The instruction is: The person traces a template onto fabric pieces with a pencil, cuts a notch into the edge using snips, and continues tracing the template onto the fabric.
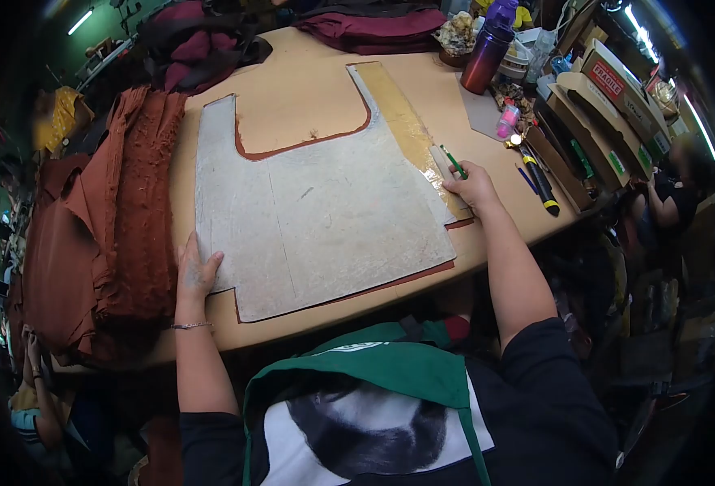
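Counter [292, 69] carries the grey board [325, 211], flat over red-brown cloth [426, 274]. Right hand [472, 188]: grip closed on green pen [453, 162]. Left hand [195, 271]: grip open, thumb on board edge. Judged step: board steadied; any pen stroke requires it immobile.

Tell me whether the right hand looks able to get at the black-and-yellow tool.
Probably yes: only tabletop and a slim blue item lie between the tool and the right hand, which holds a green pen.
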The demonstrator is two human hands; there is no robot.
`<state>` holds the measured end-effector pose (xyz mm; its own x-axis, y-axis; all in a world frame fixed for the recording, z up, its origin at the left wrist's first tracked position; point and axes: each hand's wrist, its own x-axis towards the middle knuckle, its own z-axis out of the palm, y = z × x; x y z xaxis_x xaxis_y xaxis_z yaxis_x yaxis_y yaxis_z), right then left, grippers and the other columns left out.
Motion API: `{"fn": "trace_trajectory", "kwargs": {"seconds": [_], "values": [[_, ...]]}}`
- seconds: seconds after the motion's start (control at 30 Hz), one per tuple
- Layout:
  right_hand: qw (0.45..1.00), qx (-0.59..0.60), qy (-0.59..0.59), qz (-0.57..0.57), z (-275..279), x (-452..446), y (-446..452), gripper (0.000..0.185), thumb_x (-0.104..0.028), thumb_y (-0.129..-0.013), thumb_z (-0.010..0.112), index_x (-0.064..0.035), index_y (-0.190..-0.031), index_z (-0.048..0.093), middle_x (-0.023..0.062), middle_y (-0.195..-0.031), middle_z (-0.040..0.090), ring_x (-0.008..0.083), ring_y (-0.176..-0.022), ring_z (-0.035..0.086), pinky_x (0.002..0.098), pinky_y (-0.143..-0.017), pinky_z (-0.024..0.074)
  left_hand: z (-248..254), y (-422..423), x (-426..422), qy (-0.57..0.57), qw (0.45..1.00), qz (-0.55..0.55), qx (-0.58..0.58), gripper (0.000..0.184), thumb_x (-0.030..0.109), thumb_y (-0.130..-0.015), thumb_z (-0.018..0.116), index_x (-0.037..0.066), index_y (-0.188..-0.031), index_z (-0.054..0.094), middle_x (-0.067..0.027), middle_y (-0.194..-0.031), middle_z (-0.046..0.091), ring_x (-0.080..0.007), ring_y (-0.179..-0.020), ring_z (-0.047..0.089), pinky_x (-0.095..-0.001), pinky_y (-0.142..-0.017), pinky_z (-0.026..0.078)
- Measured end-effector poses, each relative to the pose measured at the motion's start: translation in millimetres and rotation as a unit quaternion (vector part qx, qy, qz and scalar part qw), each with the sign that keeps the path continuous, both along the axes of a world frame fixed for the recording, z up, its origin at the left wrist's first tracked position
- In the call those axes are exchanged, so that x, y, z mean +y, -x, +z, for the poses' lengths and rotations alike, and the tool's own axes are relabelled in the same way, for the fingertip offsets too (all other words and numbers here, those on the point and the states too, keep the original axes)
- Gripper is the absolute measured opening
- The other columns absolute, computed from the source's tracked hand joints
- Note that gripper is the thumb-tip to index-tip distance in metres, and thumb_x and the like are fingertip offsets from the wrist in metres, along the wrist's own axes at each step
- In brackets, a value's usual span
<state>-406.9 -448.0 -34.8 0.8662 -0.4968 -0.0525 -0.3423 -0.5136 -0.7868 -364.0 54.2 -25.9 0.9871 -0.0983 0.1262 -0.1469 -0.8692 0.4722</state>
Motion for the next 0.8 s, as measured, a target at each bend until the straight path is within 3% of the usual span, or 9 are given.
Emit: {"fn": "trace_trajectory", "kwargs": {"seconds": [0.17, 0.27, 0.57, 0.8], "values": [[0.984, -0.080, -0.160, -0.026, 2, 6, 3, 0.036, -0.002, -0.066, 0.071, 0.0018, -0.099, 0.057, 0.0048, -0.078, 0.057, 0.0121, -0.070, 0.055, 0.0238, -0.061, 0.0448, 6, 0, -3, -0.006, 1.000, -0.006, 0.017, 0.070, 0.021, -0.070, 0.067, -0.008, -0.126, 0.035, -0.0264, -0.114, 0.045, -0.0359, -0.109, 0.043, -0.0373, -0.095, 0.034], [0.984, -0.059, -0.167, -0.016, 9, 8, 5, 0.037, -0.002, -0.067, 0.070, 0.0011, -0.101, 0.057, 0.0055, -0.077, 0.057, 0.0126, -0.067, 0.054, 0.0243, -0.060, 0.0446, 8, 2, -3, -0.012, 1.000, -0.006, 0.023, 0.070, 0.021, -0.070, 0.067, -0.008, -0.126, 0.034, -0.0261, -0.114, 0.045, -0.0357, -0.108, 0.044, -0.0373, -0.095, 0.035], [0.999, -0.011, -0.046, 0.014, 1, 0, -1, 0.028, -0.009, -0.067, 0.071, -0.0020, -0.093, 0.063, 0.0085, -0.072, 0.060, 0.0150, -0.065, 0.056, 0.0289, -0.060, 0.0450, 1, -1, 2, -0.025, 1.000, -0.006, 0.010, 0.069, 0.020, -0.071, 0.066, -0.006, -0.126, 0.034, -0.0245, -0.110, 0.046, -0.0339, -0.105, 0.047, -0.0362, -0.092, 0.037], [0.994, 0.075, 0.075, 0.020, 19, 7, -1, 0.034, -0.018, -0.066, 0.071, -0.0061, -0.097, 0.064, 0.0143, -0.082, 0.064, 0.0234, -0.075, 0.062, 0.0324, -0.069, 0.0476, -2, -3, 6, -0.034, 0.999, -0.012, 0.017, 0.070, 0.025, -0.072, 0.066, -0.008, -0.126, 0.034, -0.0268, -0.109, 0.045, -0.0378, -0.104, 0.045, -0.0378, -0.092, 0.037]]}}
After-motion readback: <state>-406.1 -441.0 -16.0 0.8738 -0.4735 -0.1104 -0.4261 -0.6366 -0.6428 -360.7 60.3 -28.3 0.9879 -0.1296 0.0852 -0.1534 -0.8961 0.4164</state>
